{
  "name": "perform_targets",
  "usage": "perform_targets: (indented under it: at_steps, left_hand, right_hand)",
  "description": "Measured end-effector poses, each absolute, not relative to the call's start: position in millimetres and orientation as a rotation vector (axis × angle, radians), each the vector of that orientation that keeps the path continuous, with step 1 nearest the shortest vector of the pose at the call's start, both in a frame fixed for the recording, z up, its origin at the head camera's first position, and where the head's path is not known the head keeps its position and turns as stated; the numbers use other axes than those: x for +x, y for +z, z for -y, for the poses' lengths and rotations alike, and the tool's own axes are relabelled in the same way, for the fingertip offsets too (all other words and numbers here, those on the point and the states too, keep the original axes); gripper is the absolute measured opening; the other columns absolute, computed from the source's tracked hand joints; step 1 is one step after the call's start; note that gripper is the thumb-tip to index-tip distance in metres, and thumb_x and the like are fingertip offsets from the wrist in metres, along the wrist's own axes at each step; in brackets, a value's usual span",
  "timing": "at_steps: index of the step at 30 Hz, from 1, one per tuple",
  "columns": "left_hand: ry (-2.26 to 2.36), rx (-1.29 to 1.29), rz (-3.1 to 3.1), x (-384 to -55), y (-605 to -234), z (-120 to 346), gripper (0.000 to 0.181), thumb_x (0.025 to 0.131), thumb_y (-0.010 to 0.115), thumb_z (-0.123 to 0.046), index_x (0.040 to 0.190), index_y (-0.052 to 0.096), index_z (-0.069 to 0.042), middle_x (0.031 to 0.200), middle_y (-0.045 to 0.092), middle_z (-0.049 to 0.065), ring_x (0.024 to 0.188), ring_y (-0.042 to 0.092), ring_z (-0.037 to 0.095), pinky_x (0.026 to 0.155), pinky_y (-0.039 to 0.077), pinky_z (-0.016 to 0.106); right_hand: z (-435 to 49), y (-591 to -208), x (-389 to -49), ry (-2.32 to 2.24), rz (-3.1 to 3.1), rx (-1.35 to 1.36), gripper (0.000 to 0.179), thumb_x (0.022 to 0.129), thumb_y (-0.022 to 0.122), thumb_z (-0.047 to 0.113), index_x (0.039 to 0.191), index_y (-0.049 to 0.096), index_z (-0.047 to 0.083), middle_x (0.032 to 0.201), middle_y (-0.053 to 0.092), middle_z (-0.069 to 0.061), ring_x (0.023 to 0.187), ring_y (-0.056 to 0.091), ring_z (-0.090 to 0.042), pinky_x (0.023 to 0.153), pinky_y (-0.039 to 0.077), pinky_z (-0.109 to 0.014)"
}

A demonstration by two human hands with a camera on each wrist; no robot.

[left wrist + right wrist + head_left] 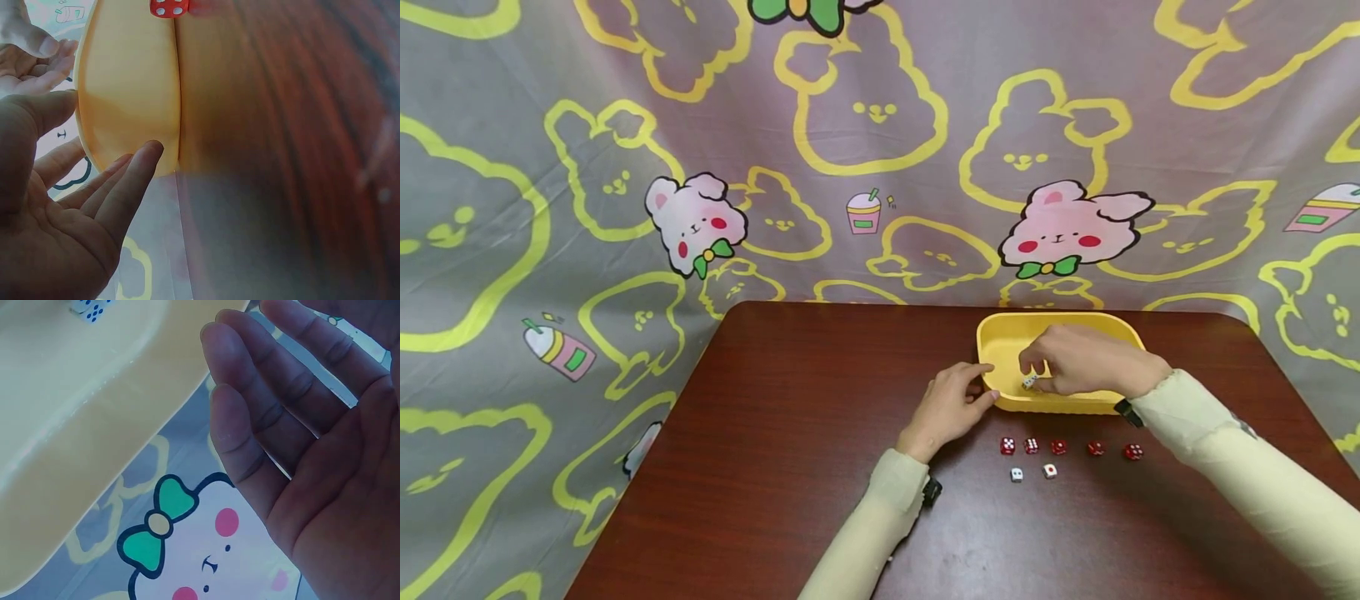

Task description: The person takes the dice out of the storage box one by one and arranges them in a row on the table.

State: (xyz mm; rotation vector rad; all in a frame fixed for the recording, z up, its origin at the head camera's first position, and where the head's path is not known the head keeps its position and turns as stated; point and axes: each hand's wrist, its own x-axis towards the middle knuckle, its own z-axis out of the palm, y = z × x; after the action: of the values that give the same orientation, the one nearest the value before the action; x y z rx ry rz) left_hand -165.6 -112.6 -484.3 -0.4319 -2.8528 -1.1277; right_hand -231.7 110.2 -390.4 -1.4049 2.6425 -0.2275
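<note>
A yellow plastic tray (1060, 403) stands at the far right part of the table. My left hand (946, 408) rests against its left end, fingers fairly straight, touching the rim and outer wall (134, 81). Over the tray's inside, my right hand (1078, 358) reaches down with thumb and fingers apart. White dice with blue dots (1030, 381) lie by those fingertips; how many is hard to tell. In the right wrist view these dice (94, 312) sit on the tray floor, away from the loosely bent fingers (231, 353), which hold nothing.
In front of the tray, several red dice (1059, 447) form a row. Two white dice (1017, 475) lie nearer on the dark wooden table (820, 433). A patterned cloth (872, 167) hangs behind and at the sides.
</note>
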Motion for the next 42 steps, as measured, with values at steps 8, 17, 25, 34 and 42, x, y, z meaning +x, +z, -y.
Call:
perform_targets:
  at_steps: [8, 17, 25, 34, 42]
  left_hand:
    - [-1.131, -0.436, 2.846, -166.3, -486.0, 112.9, 0.043, 0.101, 0.070, -0.032, 0.142, 0.064, -0.020, 0.136, 0.069, 0.003, 0.107, 0.074, 0.012, 0.089, 0.057, 0.016]
    - [-1.125, -0.435, 2.845, -166.5, -486.9, 112.9, 0.044, 0.101, 0.070, -0.032, 0.142, 0.064, -0.020, 0.136, 0.069, 0.003, 0.107, 0.074, 0.012, 0.088, 0.057, 0.015]
    - [-1.139, -0.421, 2.859, -165.9, -487.1, 113.2, 0.045, 0.101, 0.070, -0.033, 0.143, 0.063, -0.020, 0.137, 0.068, 0.003, 0.108, 0.074, 0.012, 0.089, 0.057, 0.016]
    - [-1.148, -0.413, 2.865, -166.8, -486.1, 113.0, 0.045, 0.101, 0.070, -0.032, 0.144, 0.063, -0.021, 0.138, 0.068, 0.002, 0.107, 0.074, 0.010, 0.089, 0.057, 0.015]
    - [-1.140, -0.415, 2.864, -166.7, -485.7, 112.8, 0.045, 0.101, 0.070, -0.033, 0.144, 0.063, -0.021, 0.138, 0.068, 0.002, 0.107, 0.074, 0.009, 0.089, 0.057, 0.015]
  right_hand:
    - [-106.7, -392.5, -244.7, -0.196, -2.618, -1.386, 0.010, 0.084, 0.085, 0.015, 0.092, 0.077, 0.016, 0.076, 0.069, 0.011, 0.066, 0.056, -0.001, 0.059, 0.049, -0.023]
    - [-104.9, -395.9, -257.1, -0.162, -2.601, -1.349, 0.012, 0.084, 0.084, 0.014, 0.094, 0.078, 0.014, 0.078, 0.070, 0.009, 0.068, 0.058, -0.004, 0.062, 0.052, -0.026]
    - [-101.0, -404.2, -273.8, -0.108, -2.576, -1.336, 0.012, 0.082, 0.083, 0.013, 0.091, 0.076, 0.017, 0.078, 0.070, 0.008, 0.070, 0.059, -0.006, 0.061, 0.052, -0.029]
    - [-94.2, -411.6, -283.2, -0.049, -2.537, -1.354, 0.015, 0.079, 0.084, 0.011, 0.089, 0.075, 0.018, 0.078, 0.070, 0.007, 0.071, 0.059, -0.008, 0.063, 0.053, -0.031]
    - [-90.1, -417.8, -290.3, 0.023, -2.507, -1.283, 0.015, 0.082, 0.086, 0.015, 0.092, 0.076, 0.019, 0.083, 0.071, 0.005, 0.074, 0.060, -0.011, 0.066, 0.054, -0.032]
